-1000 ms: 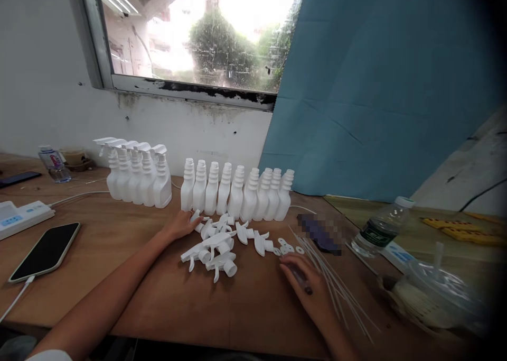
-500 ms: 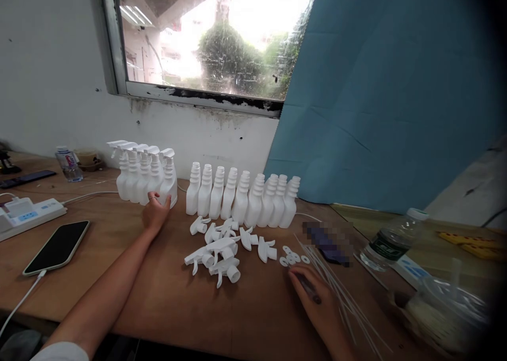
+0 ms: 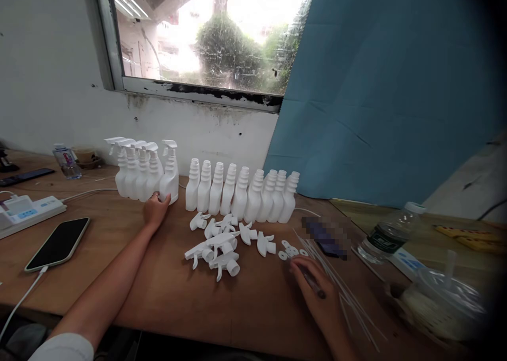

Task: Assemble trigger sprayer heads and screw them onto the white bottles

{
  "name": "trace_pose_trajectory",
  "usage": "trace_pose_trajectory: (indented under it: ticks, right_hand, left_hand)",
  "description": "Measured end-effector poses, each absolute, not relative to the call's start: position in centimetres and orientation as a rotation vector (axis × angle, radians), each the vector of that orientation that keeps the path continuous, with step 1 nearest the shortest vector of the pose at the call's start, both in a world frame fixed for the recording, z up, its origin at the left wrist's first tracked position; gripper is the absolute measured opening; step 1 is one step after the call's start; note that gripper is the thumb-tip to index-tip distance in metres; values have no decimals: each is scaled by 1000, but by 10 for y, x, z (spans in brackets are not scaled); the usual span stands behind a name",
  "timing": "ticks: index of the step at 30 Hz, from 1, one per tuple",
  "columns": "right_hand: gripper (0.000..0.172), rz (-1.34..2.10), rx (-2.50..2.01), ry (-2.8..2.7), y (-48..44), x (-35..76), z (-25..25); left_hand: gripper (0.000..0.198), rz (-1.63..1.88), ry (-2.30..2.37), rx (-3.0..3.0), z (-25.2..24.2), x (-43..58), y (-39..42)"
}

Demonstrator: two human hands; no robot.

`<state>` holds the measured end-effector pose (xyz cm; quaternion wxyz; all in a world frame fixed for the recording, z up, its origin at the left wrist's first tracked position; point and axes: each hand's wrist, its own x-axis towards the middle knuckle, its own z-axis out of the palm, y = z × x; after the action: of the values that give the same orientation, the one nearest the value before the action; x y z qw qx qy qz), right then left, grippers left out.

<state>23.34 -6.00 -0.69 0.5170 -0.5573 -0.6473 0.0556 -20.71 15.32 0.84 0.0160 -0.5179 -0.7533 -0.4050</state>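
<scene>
My left hand (image 3: 156, 210) is closed around the lower part of a white spray bottle (image 3: 170, 173), which stands upright on the table with its trigger head on. To its left, several similar capped spray bottles (image 3: 132, 173) stand in a close row. My right hand (image 3: 315, 281) has its fingers curled round a dark, slim, pen-like object (image 3: 314, 285). Its fingertips are close to a small pile of white ring washers (image 3: 292, 251); whether they touch one I cannot tell. White trigger spray heads (image 3: 222, 244) lie loose in the middle, before a row of open-necked white bottles (image 3: 241, 194).
Thin white tubes (image 3: 336, 287) lie beside my right hand. Further right are a water bottle (image 3: 386, 234) and a lidded plastic cup (image 3: 439, 303). A charging phone (image 3: 58, 244) and a power strip (image 3: 31, 214) lie on the left. The window wall (image 3: 222, 133) bounds the back.
The spray bottle in my left hand has shifted slightly right, away from the capped row, and stands straighter. My right hand stays by the washers with little movement.
</scene>
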Motion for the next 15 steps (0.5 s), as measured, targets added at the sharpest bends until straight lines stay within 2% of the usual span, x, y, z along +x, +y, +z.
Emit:
trace_pose_trajectory:
  ticks: [5,9,12,15]
  right_hand:
    - [21,118,-1336,-1501,-60,234,-8]
    - [19,60,-1305,-1473,-62,232,-3]
    - [16,4,-1277,-1476,-66,226,4]
    - [14,-7,-1274,-1477,-69,222,7]
  left_hand:
    - [34,-1497,-2034,-1541,14,-198,148]
    - [29,-1664,-1772,-1531,30,-187,138]
    - [24,-1749,-1341,-1650,42,-170,122]
    - [26,-1660,-858,-1831,46,-145,103]
